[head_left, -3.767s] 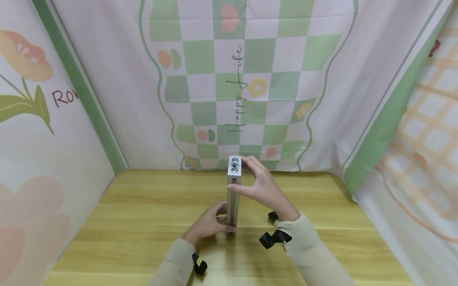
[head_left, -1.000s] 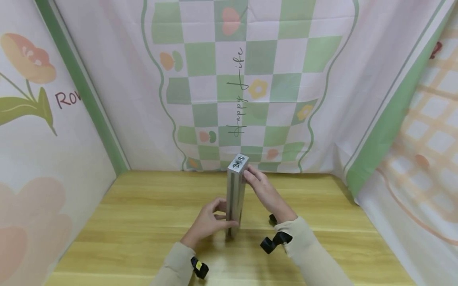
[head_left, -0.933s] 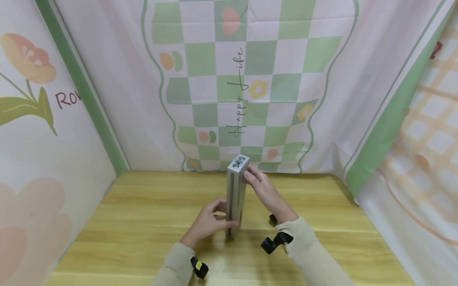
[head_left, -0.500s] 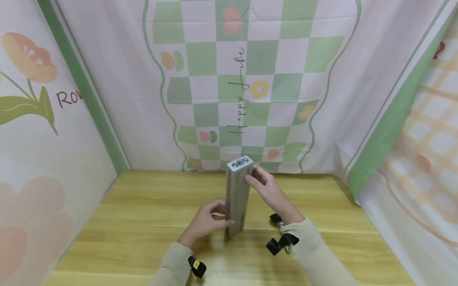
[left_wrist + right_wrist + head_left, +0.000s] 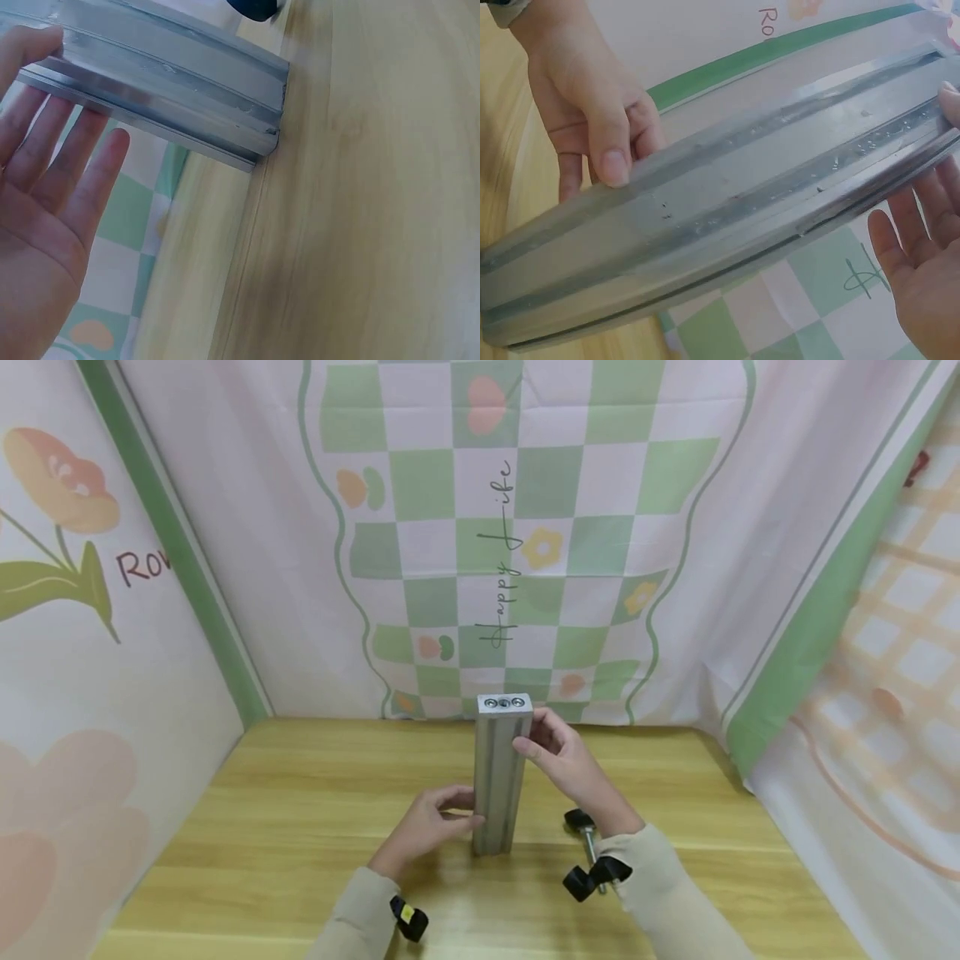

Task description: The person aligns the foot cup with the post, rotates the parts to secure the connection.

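Note:
A silver aluminium profile (image 5: 497,777) stands upright on the wooden table, its wide grooved face towards me. Two screw heads flank a central hole in its top end. Low on its left edge, my left hand (image 5: 431,825) holds it lightly, thumb in front and fingers behind. Near the top, my right hand (image 5: 566,764) grips the right edge between thumb and fingers. In the left wrist view the profile's cut end (image 5: 271,124) meets the tabletop. The right wrist view has the left hand (image 5: 600,105) at the lower part and the right hand (image 5: 930,255) towards the top.
A bolt with a black knob (image 5: 579,820) lies on the table (image 5: 315,793) beside my right wrist, partly hidden by the black wrist camera (image 5: 596,875). A printed curtain (image 5: 420,485) hangs behind the table's far edge, with cloth walls on both sides.
The profile has turned about its upright axis, from narrow side to wide face towards me. My right hand has shifted slightly right and down with it. More of the knob bolt shows.

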`<control>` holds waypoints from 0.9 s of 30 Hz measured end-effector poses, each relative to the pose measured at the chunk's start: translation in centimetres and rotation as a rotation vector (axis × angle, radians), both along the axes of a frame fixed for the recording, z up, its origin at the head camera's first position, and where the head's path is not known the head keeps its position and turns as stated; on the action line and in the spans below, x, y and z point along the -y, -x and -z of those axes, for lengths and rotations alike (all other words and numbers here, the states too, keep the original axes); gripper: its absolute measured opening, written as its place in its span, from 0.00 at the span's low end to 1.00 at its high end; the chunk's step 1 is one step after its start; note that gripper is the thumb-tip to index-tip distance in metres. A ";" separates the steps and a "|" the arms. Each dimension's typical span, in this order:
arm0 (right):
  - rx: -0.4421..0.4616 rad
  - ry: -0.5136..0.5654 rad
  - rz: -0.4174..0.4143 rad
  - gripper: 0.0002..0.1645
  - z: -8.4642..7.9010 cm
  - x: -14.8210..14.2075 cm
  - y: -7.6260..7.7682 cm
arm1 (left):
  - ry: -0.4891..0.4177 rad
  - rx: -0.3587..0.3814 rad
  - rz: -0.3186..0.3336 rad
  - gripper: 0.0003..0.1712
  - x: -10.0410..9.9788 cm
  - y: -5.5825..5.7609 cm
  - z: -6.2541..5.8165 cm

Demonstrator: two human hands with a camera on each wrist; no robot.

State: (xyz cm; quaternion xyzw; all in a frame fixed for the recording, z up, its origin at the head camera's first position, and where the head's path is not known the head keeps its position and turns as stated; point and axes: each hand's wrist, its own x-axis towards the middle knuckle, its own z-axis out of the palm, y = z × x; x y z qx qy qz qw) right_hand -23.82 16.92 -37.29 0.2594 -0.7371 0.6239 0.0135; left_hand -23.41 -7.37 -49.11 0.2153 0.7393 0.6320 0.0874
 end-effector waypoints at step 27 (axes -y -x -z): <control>0.020 -0.005 0.043 0.21 0.2 0.2 -0.4 | 0.035 0.006 0.055 0.25 0.4 0.0 -0.2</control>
